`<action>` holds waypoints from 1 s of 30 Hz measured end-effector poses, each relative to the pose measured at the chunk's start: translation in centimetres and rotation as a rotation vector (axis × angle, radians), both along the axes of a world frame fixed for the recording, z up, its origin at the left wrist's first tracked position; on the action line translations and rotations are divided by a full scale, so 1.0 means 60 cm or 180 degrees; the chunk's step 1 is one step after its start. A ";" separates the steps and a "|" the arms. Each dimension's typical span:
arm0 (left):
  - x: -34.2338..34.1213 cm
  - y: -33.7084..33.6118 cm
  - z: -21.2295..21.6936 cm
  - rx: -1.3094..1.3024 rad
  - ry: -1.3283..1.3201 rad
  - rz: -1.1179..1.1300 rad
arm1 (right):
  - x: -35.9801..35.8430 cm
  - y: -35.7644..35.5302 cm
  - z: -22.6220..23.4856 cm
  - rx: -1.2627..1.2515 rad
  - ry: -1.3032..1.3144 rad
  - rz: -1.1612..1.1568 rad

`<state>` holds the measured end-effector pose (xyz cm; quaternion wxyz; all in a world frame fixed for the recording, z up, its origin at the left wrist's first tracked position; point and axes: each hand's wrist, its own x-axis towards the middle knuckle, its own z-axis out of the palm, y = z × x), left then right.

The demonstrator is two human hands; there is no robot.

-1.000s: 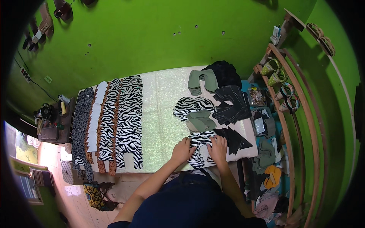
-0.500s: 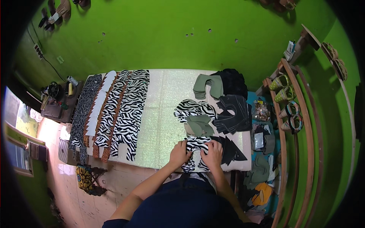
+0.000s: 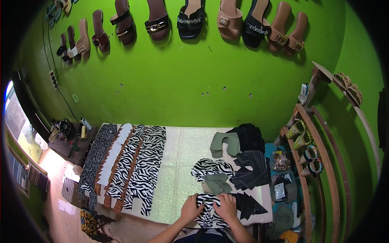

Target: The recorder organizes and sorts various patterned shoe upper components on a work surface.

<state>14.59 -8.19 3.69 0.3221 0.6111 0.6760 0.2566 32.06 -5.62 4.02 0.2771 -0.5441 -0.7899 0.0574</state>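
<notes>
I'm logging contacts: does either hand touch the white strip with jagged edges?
No, the left hand and right hand are both on black-and-white zebra-print fabric pieces.

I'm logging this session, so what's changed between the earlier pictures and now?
The view has tipped up, showing more sandals. The right hand has shifted slightly left, nearer the left hand; both remain on the zebra-print piece. No new hold or release shows. The long strips, green pieces and black pieces stay as they were.
</notes>
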 end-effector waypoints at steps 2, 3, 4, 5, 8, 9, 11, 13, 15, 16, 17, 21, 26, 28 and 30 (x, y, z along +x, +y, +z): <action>-0.015 0.012 0.006 0.0004 -0.0158 0.0133 | -0.016 0.017 0.000 -0.0029 -0.0035 0.0005; -0.026 0.017 0.014 -0.0010 -0.0196 0.0215 | -0.029 0.026 0.005 0.0016 -0.0015 0.0066; -0.039 0.024 0.020 -0.0023 -0.0240 0.0291 | -0.042 0.037 0.007 0.0062 -0.0002 0.0121; -0.056 0.031 0.016 0.0005 -0.0223 0.0341 | -0.057 0.047 0.004 0.0030 -0.0006 0.0123; -0.108 0.059 0.002 0.0315 -0.0123 0.0563 | -0.109 0.086 -0.020 -0.0126 0.0123 0.0357; -0.129 0.066 -0.011 0.0375 -0.0100 0.0652 | -0.131 0.097 -0.026 -0.0218 0.0121 0.0401; -0.153 0.081 -0.016 0.0344 -0.0084 0.0762 | -0.161 0.112 -0.042 -0.0312 0.0115 0.0427; -0.168 0.081 -0.022 0.0476 0.0244 0.0793 | -0.189 0.124 -0.058 -0.0206 0.0026 0.0496; -0.174 0.082 -0.027 0.0487 0.0518 0.0811 | -0.204 0.136 -0.072 -0.0174 -0.0031 0.0549; -0.176 0.083 -0.033 0.0478 0.0524 0.0818 | -0.209 0.141 -0.079 -0.0161 -0.0093 0.0575; -0.179 0.088 -0.042 0.0557 0.0567 0.0836 | -0.213 0.149 -0.084 -0.0189 -0.0202 0.0636; -0.192 0.093 -0.064 0.0594 0.0952 0.0754 | -0.224 0.162 -0.080 -0.0596 -0.0386 0.0899; -0.199 0.141 -0.069 0.1231 0.1366 0.0531 | -0.196 0.250 -0.064 -0.0419 -0.0022 0.0265; -0.195 0.179 -0.066 0.1081 0.0808 0.0162 | -0.170 0.294 -0.078 -0.0118 -0.0032 -0.0165; -0.184 0.218 -0.062 0.1083 0.0815 -0.0036 | -0.149 0.323 -0.091 -0.0469 -0.0355 -0.0530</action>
